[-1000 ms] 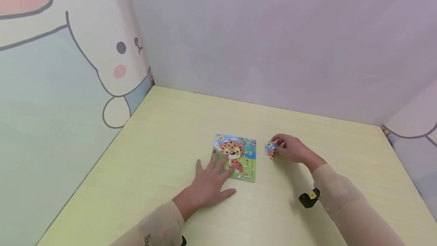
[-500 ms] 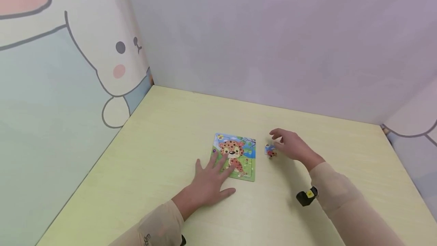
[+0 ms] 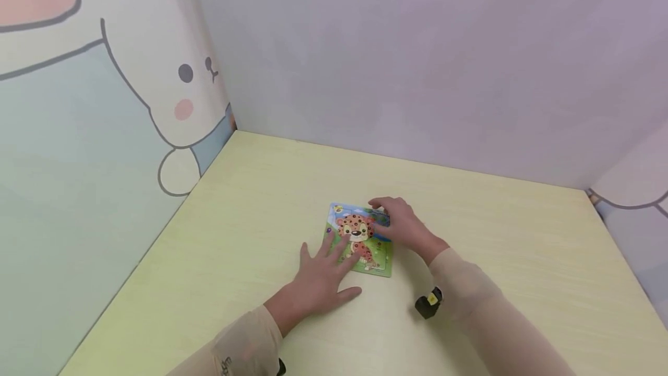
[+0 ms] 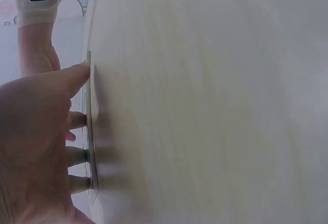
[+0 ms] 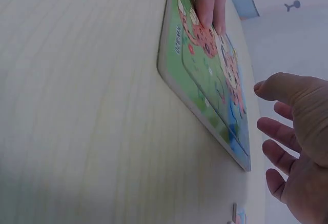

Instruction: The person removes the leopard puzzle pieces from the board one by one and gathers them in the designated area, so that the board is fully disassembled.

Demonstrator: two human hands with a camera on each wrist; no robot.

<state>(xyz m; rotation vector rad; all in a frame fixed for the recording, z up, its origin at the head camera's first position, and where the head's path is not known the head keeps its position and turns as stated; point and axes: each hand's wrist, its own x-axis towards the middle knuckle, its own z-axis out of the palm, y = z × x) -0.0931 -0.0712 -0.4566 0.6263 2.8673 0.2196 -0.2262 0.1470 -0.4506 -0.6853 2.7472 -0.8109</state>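
Observation:
A jigsaw puzzle board [image 3: 378, 263] with a spotted leopard cub on green grass lies flat on the table. My left hand [image 3: 319, 282] rests on its lower left part, fingers spread and straight. The left wrist view shows the board edge-on as a thin line [image 4: 94, 162] beneath the fingertips. My right hand [image 3: 404, 225] is over the board's upper right corner. In the right wrist view its fingers [image 5: 279, 134] are loosely bent and apart, with nothing between them. A loose puzzle piece [image 5: 241, 216] shows partly at that view's lower edge; the right hand hides it from the head view.
The pale yellow wooden table [image 3: 250, 202] extends around the board. A plain lilac wall [image 3: 396, 74] rises behind it, and a wall with a cartoon rabbit [image 3: 172, 86] stands at the left. A black wrist camera [image 3: 429, 303] hangs below the right cuff.
My right hand has moved left, from the loose pieces beside the board to above the board's upper right corner. The left hand has stayed where it was.

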